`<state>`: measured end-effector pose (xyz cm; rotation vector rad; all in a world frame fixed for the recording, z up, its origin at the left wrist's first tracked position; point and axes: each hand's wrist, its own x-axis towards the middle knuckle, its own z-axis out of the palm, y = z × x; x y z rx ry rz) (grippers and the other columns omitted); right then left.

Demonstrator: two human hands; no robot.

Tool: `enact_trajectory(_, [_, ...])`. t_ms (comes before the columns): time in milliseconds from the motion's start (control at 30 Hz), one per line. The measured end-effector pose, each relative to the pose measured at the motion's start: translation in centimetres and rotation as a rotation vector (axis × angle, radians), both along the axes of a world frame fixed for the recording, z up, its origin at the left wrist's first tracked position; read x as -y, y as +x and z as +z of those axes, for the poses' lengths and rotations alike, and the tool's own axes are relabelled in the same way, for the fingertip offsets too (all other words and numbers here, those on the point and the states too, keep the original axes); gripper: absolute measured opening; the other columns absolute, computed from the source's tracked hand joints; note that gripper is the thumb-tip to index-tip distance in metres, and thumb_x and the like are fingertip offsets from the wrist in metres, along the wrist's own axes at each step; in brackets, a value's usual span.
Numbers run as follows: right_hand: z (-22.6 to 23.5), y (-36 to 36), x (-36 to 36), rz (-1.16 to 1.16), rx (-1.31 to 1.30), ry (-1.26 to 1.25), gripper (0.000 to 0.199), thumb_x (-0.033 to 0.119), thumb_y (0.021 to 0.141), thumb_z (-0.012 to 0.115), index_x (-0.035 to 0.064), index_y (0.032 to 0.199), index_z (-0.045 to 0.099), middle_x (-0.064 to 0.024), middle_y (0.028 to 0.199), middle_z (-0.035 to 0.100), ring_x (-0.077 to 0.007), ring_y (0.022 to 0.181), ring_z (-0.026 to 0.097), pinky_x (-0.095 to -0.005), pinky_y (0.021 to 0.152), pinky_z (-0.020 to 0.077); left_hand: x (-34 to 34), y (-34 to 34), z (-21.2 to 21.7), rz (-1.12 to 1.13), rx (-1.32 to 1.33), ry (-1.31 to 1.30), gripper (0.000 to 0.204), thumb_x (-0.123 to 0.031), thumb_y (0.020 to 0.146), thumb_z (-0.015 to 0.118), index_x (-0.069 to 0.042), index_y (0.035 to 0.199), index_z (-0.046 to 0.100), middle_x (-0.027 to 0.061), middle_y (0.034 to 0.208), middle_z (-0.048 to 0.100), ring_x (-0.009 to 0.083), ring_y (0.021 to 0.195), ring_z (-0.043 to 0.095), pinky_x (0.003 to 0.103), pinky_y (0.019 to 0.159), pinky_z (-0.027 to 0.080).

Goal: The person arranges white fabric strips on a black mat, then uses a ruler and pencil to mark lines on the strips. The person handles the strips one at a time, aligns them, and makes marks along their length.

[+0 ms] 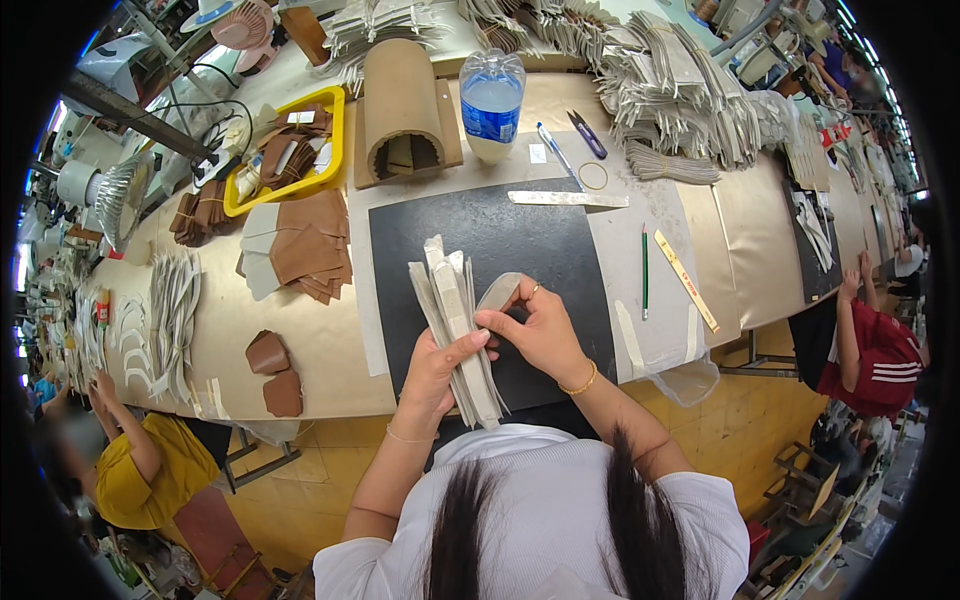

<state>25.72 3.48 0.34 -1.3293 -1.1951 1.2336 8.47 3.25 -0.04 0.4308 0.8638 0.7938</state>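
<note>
grey strips (pixel 455 320): a thick bundle gripped in the left hand (pixel 432 375), right hand (pixel 540 330) pinching one strip off it; seemingly most remain unsorted, none lie on the black mat (pixel 560 250) beyond.

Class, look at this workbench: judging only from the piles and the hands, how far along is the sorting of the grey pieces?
Done, it seems: big grey stacks lie across the bench back. In hand: the left hand grips a fanned grey bundle while the right hand peels one piece off. Left: most of that bundle, and possibly the brown pieces.
</note>
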Motion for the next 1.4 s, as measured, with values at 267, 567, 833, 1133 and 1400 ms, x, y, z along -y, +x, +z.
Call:
enact_trajectory(267, [0.1, 2.1, 0.5, 0.172, -0.517, 0.049, 0.018, 0.010, 0.097, 0.066, 0.0042, 0.107, 0.052, -0.0100, 0.092, 0.071, -0.0140, 0.083, 0.070, -0.0267, 0.074, 0.0550, -0.1, -0.2, -0.5, 0.110, 0.083, -0.013, 0.028, -0.014, 0.090, 0.073, 0.000, 0.110, 0.059, 0.0103, 0.098, 0.067, 0.0204, 0.083, 0.069, 0.034, 0.077, 0.060])
enact_trajectory(567, [3.8, 10.5, -4.0, -0.117, 0.609, 0.256, 0.014, 0.015, 0.096, 0.065, 0.0016, 0.093, 0.064, -0.0104, 0.082, 0.064, -0.0220, 0.063, 0.059, -0.0312, 0.064, 0.0490, -1.3, -2.2, -1.1, 0.154, 0.151, -0.030, 0.035, -0.013, 0.089, 0.073, -0.003, 0.115, 0.051, 0.0065, 0.089, 0.057, 0.0165, 0.068, 0.060, 0.030, 0.060, 0.051])
enact_trajectory(833, [-3.1, 10.2, -8.4, -0.098, 1.139, 0.508, 0.020, 0.027, 0.085, 0.075, 0.0102, 0.094, 0.068, -0.0036, 0.097, 0.058, -0.0252, 0.094, 0.056, -0.0389, 0.086, 0.0428, -0.6, -1.3, -0.7, 0.112, 0.160, -0.058, 0.033, -0.010, 0.089, 0.071, -0.003, 0.113, 0.050, 0.0063, 0.091, 0.057, 0.0160, 0.069, 0.060, 0.030, 0.060, 0.050])
enact_trajectory(1133, [-2.9, 14.5, -4.0, -0.100, 1.060, 0.349, 0.021, 0.015, 0.084, 0.075, 0.0122, 0.104, 0.069, -0.0030, 0.105, 0.062, -0.0248, 0.085, 0.062, -0.0374, 0.075, 0.0499, -0.6, -1.6, -1.6, 0.096, 0.075, -0.070, 0.035, -0.013, 0.089, 0.072, -0.004, 0.115, 0.051, 0.0067, 0.090, 0.057, 0.0180, 0.069, 0.060, 0.032, 0.060, 0.051])
enact_trajectory(1400, [-3.4, 15.5, -5.3, -0.052, 1.216, 0.565, 0.012, 0.010, 0.084, 0.070, 0.0104, 0.095, 0.067, -0.0013, 0.095, 0.066, -0.0234, 0.073, 0.064, -0.0358, 0.069, 0.0502, -1.3, -0.7, -0.9, 0.074, 0.075, -0.036, 0.035, -0.013, 0.089, 0.072, -0.003, 0.115, 0.051, 0.0067, 0.091, 0.057, 0.0181, 0.070, 0.060, 0.032, 0.061, 0.052])
